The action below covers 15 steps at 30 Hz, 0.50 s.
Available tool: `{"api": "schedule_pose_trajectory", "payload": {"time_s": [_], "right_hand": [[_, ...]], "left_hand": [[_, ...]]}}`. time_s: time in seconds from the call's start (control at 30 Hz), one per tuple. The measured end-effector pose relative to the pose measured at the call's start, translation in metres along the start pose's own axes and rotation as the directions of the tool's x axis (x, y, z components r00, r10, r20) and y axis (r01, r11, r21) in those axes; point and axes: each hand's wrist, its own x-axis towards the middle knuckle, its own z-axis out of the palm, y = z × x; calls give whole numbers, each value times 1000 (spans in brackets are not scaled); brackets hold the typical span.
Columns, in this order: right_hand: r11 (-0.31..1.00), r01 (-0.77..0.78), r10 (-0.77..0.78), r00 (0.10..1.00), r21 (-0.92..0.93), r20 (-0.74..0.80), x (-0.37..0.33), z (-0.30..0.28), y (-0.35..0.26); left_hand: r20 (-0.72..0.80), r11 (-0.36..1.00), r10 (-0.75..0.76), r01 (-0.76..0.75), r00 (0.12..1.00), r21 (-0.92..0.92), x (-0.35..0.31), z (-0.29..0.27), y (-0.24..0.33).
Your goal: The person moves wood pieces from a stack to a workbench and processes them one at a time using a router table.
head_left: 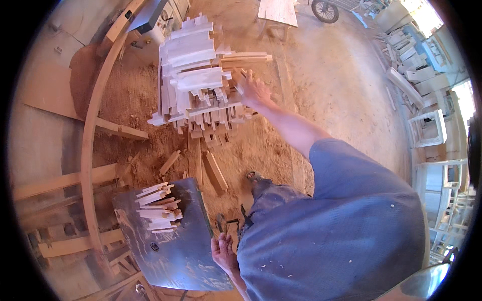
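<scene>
My right hand (255,91) reaches out to a large stack of pale wooden pieces (188,50). Its fingers are closed around the end of a wooden strip (237,80) at the side of the stack, slightly blurred. My left hand (224,252) is beside the edge of a dark metal table (186,261), fingers curled in with nothing visible in them. On that table lies a small pile of short, thin wooden strips (159,208). The stack is uneven, with many ends jutting out.
A long curved-looking beam (90,135) stands at the left. Loose wood offcuts (216,170) lie on the sawdust-covered floor between stack and table. A pale wooden bench (277,12) and a wheel (325,10) are farther off. White frames (429,128) line the right side.
</scene>
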Motion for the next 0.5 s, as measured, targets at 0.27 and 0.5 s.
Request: {"api": "schedule_pose_trajectory", "payload": {"time_s": [0.27, 0.5], "right_hand": [[994, -100, 101, 995, 52, -3, 34, 19, 2], [714, -274, 192, 962, 644, 197, 42, -9, 20]], "left_hand": [[35, 992, 17, -21, 999, 125, 12, 39, 6], [-26, 1000, 20, -20, 999, 15, 14, 62, 5]]}}
